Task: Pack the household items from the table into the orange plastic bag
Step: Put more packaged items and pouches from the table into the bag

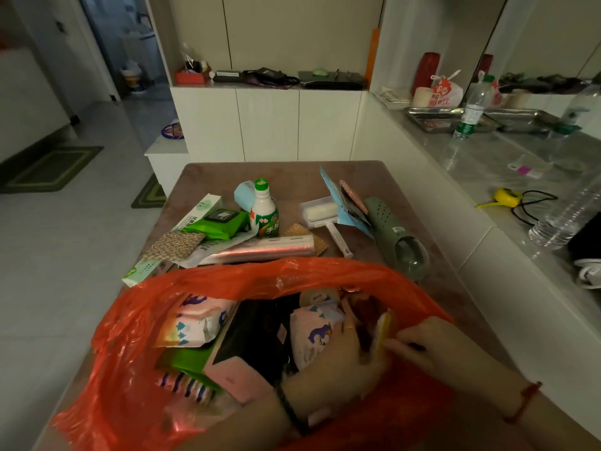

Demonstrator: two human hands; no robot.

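Note:
The orange plastic bag (201, 281) lies open at the near edge of the brown table (292, 172). Inside it are tissue packs (192, 323), a pink box (234, 375) and a green pack. My left hand (338, 356) is inside the bag, its fingers lying over a tissue pack. At the bag's right rim my right hand (432, 346) pinches a yellow packet (383, 330). Beyond the bag lie a white bottle with a green cap (264, 213), green wipes (221, 222), a lint roller (320, 213), a green slipper (395, 236) and a pink roll (260, 250).
A gold scouring pad (174, 245), a long white-green box (195, 216) and a blue packet (344, 203) also lie on the table. A glossy counter (487, 177) on the right carries a water bottle (471, 109), steel trays and a yellow tape measure (504, 195). Tiled floor lies to the left.

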